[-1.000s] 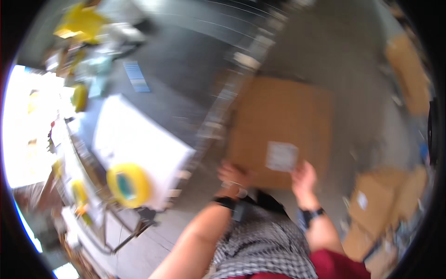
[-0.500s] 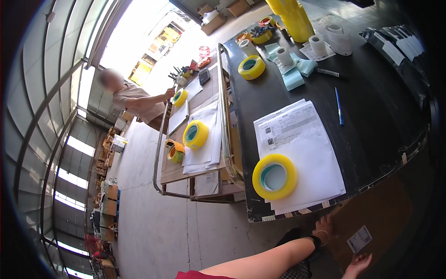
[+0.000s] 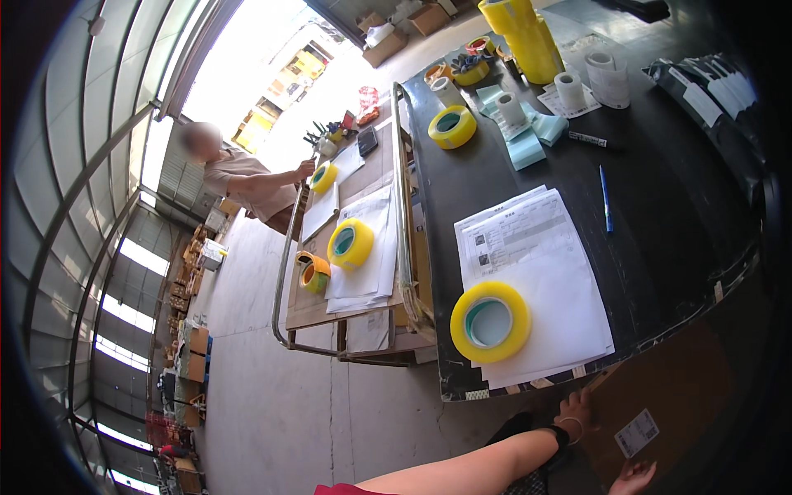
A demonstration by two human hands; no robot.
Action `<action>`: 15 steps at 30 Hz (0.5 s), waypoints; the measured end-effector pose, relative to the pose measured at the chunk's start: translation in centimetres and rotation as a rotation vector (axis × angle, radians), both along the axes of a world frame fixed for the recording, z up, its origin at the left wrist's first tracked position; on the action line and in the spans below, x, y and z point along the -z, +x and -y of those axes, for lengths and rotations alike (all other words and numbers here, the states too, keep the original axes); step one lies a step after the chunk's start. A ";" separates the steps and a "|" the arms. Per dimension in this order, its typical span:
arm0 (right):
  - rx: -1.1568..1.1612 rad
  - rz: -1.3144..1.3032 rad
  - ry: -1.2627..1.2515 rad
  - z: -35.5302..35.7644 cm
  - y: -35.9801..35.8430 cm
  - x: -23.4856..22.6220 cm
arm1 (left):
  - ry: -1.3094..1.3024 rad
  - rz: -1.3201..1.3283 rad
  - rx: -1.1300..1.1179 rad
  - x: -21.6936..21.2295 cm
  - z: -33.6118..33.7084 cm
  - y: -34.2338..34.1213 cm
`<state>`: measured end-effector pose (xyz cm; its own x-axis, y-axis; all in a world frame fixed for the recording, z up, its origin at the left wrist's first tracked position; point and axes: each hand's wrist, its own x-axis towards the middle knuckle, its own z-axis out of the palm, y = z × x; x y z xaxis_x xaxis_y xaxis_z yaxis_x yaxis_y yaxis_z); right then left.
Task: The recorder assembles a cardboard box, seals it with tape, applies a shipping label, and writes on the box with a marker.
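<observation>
Below the black table's near edge, a brown cardboard box sits in shadow with a white printed label on it. My left hand, with a dark band and a thin bracelet at the wrist, rests against the box's left edge, fingers spread. Close to the label, my right hand is partly cut off by the lower edge of the picture; its fingers are apart and nothing shows in them. Just above on the table, a yellow tape roll lies on a stack of printed sheets.
The black table also bears a blue pen, a black marker, white label rolls, stacked yellow tape and black bags. Left of it stands a metal-framed cart with papers and tape. Beyond, another person touches the cart.
The whole view has shifted slightly, so the tables and box sit a little lower in the picture. Both hands stay by the box, and the other person has barely moved.
</observation>
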<state>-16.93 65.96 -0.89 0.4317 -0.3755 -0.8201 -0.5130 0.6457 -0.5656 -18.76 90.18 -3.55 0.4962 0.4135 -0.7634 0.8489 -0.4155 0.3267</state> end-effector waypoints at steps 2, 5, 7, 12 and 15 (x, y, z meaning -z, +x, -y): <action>-0.017 0.010 0.012 0.3 -0.3 0.3 | 0.001 -0.006 0.000 0.1 0.1 0.0; -0.005 -0.003 -0.007 0.6 -0.5 0.7 | 0.001 -0.006 0.009 -0.2 0.1 0.1; 0.005 0.006 -0.018 0.7 -0.5 0.9 | 0.018 0.002 0.016 -0.2 0.2 0.0; 0.005 0.003 -0.033 0.3 -0.3 0.6 | 0.030 -0.010 0.033 -0.4 0.3 0.1; -0.018 0.010 -0.021 0.7 -0.3 0.9 | 0.039 0.023 0.046 -0.2 0.3 -0.2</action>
